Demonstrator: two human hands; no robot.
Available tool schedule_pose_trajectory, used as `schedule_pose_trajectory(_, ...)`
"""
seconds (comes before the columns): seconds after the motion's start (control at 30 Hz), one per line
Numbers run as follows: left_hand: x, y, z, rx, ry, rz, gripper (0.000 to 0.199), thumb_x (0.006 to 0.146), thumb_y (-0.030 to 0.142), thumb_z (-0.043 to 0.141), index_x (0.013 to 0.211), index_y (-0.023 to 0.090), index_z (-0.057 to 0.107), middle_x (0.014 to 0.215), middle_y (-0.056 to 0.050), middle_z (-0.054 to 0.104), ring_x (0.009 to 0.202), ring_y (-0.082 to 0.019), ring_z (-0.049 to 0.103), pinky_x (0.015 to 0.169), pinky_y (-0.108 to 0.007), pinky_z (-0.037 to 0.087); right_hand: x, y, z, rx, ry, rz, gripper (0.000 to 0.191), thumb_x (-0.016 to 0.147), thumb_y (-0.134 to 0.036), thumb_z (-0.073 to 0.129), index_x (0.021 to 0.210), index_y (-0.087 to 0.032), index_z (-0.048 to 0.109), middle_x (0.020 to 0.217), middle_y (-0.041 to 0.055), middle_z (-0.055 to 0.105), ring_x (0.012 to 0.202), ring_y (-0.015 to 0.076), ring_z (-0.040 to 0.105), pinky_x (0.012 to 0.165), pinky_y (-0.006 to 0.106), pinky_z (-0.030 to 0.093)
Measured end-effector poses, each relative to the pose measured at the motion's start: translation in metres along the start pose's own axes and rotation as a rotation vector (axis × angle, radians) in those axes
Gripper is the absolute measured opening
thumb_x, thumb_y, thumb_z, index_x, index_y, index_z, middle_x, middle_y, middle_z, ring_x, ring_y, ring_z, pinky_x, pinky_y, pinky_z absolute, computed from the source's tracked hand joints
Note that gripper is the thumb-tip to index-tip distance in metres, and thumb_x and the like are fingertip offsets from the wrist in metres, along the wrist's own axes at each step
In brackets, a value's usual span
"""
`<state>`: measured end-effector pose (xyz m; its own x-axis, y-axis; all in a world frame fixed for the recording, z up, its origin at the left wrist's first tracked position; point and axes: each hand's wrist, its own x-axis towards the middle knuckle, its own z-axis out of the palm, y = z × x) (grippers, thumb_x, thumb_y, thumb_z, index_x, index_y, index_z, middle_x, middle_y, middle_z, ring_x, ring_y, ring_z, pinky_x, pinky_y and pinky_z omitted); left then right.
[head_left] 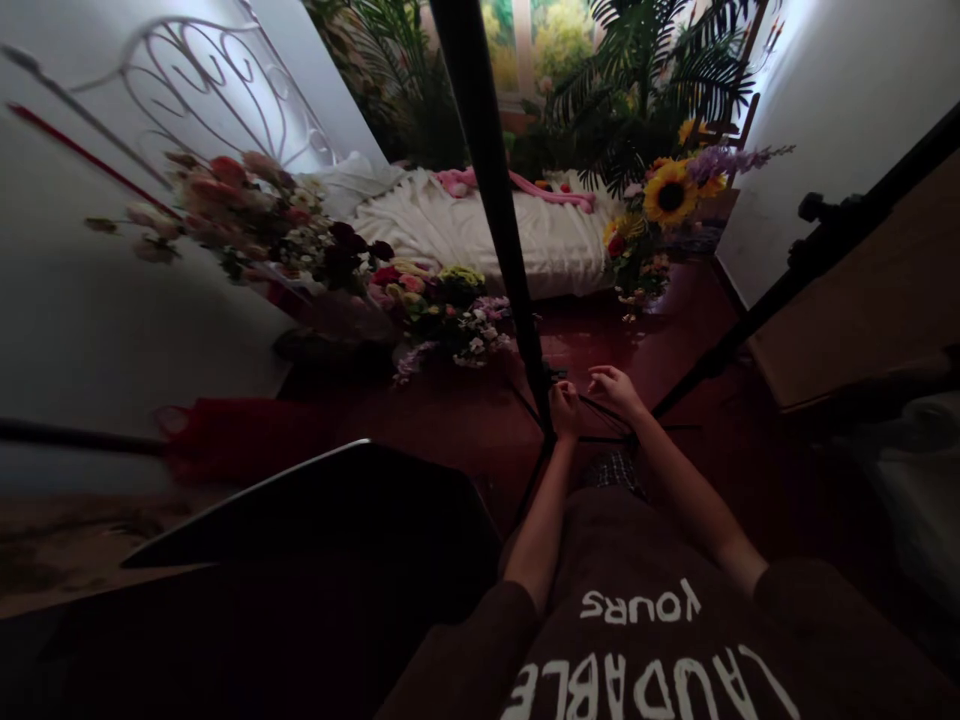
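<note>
A black upright stand pole (499, 200) runs from the top of the view down to spread tripod legs (531, 485) on the dark red floor. At the pole's lower part, beside a small black knob (556, 375), is my left hand (565, 405). Its fingers are curled in; whether they hold anything is too dark and small to tell. My right hand (613, 388) is just to the right, apart from the pole, with its fingers partly bent and apart and nothing visible in them. Below both hands, a thin dark line (600, 408) crosses near the legs.
Flower bunches (450, 310) stand left of the pole, and sunflowers (670, 192) at the right. A cream-draped bed (555, 235) lies behind. Another black pole (757, 310) slants at the right. A large black panel (360, 520) fills the lower left, near a red bag (225, 435).
</note>
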<state>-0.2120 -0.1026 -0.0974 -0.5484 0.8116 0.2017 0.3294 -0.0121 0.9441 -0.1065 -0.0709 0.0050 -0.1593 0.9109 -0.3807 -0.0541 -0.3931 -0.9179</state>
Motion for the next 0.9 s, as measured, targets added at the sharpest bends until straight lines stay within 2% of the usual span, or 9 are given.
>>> schedule_pose_trajectory(0.1, 0.001, 0.012, 0.011, -0.026, -0.017, 0.03, 0.024, 0.093, 0.041, 0.04, 0.092, 0.02, 0.052, 0.083, -0.005, 0.058, 0.074, -0.016, 0.056, 0.074, -0.029, 0.043, -0.014, 0.006, -0.041, 0.068, 0.207, -0.019, 0.017, 0.074, -0.026, 0.062, 0.089, -0.019, 0.059, 0.06, -0.0057, 0.062, 0.055, 0.0097, 0.063, 0.052, 0.018, 0.05)
schedule_pose_trajectory(0.2, 0.001, 0.032, 0.031, -0.095, -0.105, 0.051, 0.027, 0.095, 0.043, 0.04, 0.097, 0.019, 0.052, 0.083, -0.005, 0.059, 0.073, -0.015, 0.056, 0.072, -0.028, 0.044, -0.028, 0.008, -0.09, 0.168, 0.55, -0.059, 0.017, 0.076, -0.031, 0.059, 0.087, -0.021, 0.054, 0.059, -0.0061, 0.062, 0.05, 0.0094, 0.061, 0.048, 0.018, 0.048)
schedule_pose_trajectory(0.27, -0.001, 0.052, 0.05, -0.168, -0.202, 0.075, 0.029, 0.095, 0.045, 0.04, 0.1, 0.019, 0.052, 0.083, -0.004, 0.06, 0.073, -0.014, 0.058, 0.072, -0.028, 0.045, -0.037, 0.006, -0.124, 0.245, 0.782, -0.104, 0.015, 0.081, -0.035, 0.049, 0.087, -0.022, 0.05, 0.059, -0.0061, 0.06, 0.047, 0.009, 0.059, 0.046, 0.017, 0.046)
schedule_pose_trajectory(0.33, -0.003, 0.077, 0.074, -0.25, -0.344, 0.115, 0.031, 0.096, 0.046, 0.039, 0.103, 0.019, 0.053, 0.086, -0.005, 0.061, 0.075, -0.014, 0.059, 0.073, -0.027, 0.046, -0.043, -0.002, -0.154, 0.304, 0.894, -0.126, 0.019, 0.087, -0.038, 0.038, 0.089, -0.022, 0.048, 0.06, -0.005, 0.06, 0.047, 0.0092, 0.058, 0.046, 0.018, 0.047)
schedule_pose_trajectory(0.47, -0.007, 0.131, 0.128, -0.372, -0.602, 0.33, 0.035, 0.095, 0.047, 0.042, 0.112, 0.019, 0.054, 0.109, -0.011, 0.062, 0.097, -0.017, 0.061, 0.086, -0.031, 0.048, -0.05, -0.022, -0.193, 0.249, 0.861, -0.18, 0.031, 0.091, -0.046, 0.035, 0.097, -0.021, 0.052, 0.074, 0.0001, 0.066, 0.057, 0.0117, 0.063, 0.049, 0.021, 0.05)
schedule_pose_trajectory(0.57, -0.01, 0.161, 0.167, -0.401, -0.72, 0.49, 0.041, 0.093, 0.046, 0.048, 0.122, 0.018, 0.05, 0.119, -0.014, 0.059, 0.109, -0.02, 0.058, 0.096, -0.036, 0.046, -0.052, -0.033, -0.204, 0.03, 0.83, -0.352, 0.039, 0.085, -0.052, 0.051, 0.108, -0.021, 0.053, 0.099, 0.0061, 0.07, 0.079, 0.0144, 0.068, 0.06, 0.022, 0.053)
schedule_pose_trajectory(0.63, -0.011, 0.171, 0.185, -0.391, -0.777, 0.516, 0.041, 0.093, 0.044, 0.048, 0.123, 0.017, 0.047, 0.116, -0.015, 0.06, 0.106, -0.02, 0.06, 0.093, -0.035, 0.047, -0.052, -0.035, -0.207, -0.118, 0.776, -0.432, 0.047, 0.081, -0.057, 0.057, 0.109, -0.02, 0.055, 0.111, 0.0097, 0.068, 0.088, 0.0161, 0.068, 0.066, 0.023, 0.054)
schedule_pose_trajectory(0.73, -0.014, 0.174, 0.197, -0.32, -0.826, 0.483, 0.034, 0.094, 0.04, 0.047, 0.118, 0.017, 0.046, 0.103, -0.011, 0.062, 0.088, -0.018, 0.063, 0.08, -0.03, 0.048, -0.052, -0.035, -0.21, -0.216, 0.719, -0.415, 0.056, 0.077, -0.068, 0.056, 0.103, -0.019, 0.057, 0.104, 0.0115, 0.07, 0.084, 0.0179, 0.068, 0.065, 0.025, 0.054)
schedule_pose_trajectory(0.9, -0.016, 0.172, 0.195, -0.226, -0.808, 0.459, 0.027, 0.093, 0.033, 0.048, 0.114, 0.018, 0.046, 0.093, -0.008, 0.063, 0.076, -0.016, 0.063, 0.068, -0.025, 0.044, -0.048, -0.033, -0.21, -0.179, 0.741, -0.378, 0.059, 0.075, -0.075, 0.053, 0.095, -0.019, 0.056, 0.09, 0.0089, 0.072, 0.073, 0.0172, 0.068, 0.063, 0.028, 0.055)
